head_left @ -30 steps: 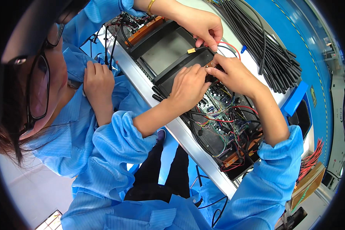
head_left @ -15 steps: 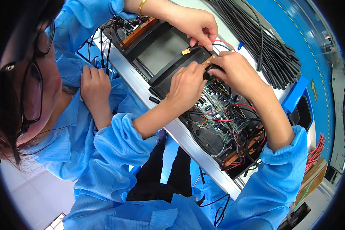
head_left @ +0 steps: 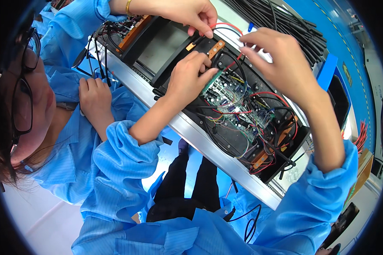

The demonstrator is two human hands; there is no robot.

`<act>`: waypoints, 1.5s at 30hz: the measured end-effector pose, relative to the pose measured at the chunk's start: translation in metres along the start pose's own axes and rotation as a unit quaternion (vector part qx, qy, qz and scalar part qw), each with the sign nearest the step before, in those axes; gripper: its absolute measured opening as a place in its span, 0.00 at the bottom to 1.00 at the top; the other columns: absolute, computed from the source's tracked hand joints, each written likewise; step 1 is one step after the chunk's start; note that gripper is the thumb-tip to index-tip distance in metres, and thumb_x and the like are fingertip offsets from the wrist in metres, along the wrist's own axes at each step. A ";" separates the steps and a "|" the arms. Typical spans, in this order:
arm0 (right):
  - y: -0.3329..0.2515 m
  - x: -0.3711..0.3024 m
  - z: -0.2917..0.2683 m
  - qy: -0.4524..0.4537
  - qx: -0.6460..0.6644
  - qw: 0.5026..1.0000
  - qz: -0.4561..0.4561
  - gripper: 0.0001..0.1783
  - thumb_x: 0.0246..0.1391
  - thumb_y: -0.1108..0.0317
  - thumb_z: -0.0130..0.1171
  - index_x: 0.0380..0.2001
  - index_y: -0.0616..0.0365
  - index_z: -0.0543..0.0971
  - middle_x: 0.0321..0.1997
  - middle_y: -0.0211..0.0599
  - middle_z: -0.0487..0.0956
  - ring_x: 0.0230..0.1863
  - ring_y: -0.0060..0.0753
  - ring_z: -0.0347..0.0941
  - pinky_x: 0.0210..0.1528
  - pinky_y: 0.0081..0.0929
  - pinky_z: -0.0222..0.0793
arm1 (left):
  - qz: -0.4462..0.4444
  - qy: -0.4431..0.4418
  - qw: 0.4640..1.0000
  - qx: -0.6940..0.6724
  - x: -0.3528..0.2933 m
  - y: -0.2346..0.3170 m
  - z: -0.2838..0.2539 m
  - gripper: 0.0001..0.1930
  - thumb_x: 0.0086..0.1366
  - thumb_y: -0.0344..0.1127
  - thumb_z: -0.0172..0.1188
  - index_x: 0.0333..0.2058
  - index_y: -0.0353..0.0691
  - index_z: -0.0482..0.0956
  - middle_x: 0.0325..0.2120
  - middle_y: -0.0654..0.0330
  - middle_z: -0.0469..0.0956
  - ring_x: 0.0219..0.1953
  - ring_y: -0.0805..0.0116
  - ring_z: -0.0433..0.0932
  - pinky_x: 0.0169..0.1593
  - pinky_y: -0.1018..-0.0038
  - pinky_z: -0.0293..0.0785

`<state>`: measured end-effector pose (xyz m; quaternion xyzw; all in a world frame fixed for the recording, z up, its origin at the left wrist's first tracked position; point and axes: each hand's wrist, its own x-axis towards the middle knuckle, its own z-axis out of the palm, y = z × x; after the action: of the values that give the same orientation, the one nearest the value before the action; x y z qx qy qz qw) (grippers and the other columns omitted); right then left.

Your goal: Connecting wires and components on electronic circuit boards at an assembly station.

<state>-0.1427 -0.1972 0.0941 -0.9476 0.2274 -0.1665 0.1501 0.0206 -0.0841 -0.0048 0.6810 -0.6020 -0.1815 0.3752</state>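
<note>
My left hand (head_left: 186,78) lies over the black tray-like fixture (head_left: 217,140), fingers curled in beside an orange strip (head_left: 216,49). What its fingertips hold, by a black cable (head_left: 239,68), is hidden. My right hand (head_left: 278,55) is raised at the fixture's far side, index finger and thumb brought close on a thin red wire (head_left: 231,64), which runs taut down toward the strip. Between and below my hands sits a green circuit board (head_left: 238,102) crowded with components and thin coloured wires. Above the strip, another person's hand (head_left: 200,19) pinches near a thicker red cable (head_left: 230,26).
A bundle of black cables (head_left: 293,38) lies at the far right, beside a blue bin (head_left: 330,70). The metal rail (head_left: 208,148) edges the work surface nearest me. At left, the co-worker's other hand (head_left: 95,100) rests near the rail. Red wires (head_left: 361,138) stand by a cardboard box.
My right hand has drawn away from the orange strip to the right, uncovering the black cable loop. My left hand stays by the strip. The whole view has shifted slightly.
</note>
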 end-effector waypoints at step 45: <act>-0.027 -0.104 0.001 -0.013 0.152 0.948 0.281 0.02 0.43 0.79 0.53 0.21 0.62 0.72 0.20 0.30 0.70 0.21 0.22 0.61 0.26 0.18 0.59 | 0.078 0.037 0.996 -0.012 0.009 0.029 -0.032 0.02 0.53 0.26 0.55 0.26 0.34 0.75 0.21 0.63 0.71 0.21 0.75 0.65 0.26 0.80 0.62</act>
<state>-0.2195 -0.1242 0.0771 -0.8135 0.4542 -0.1381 0.3360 0.0252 -0.0831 0.0386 0.6338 -0.6367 -0.1336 0.4185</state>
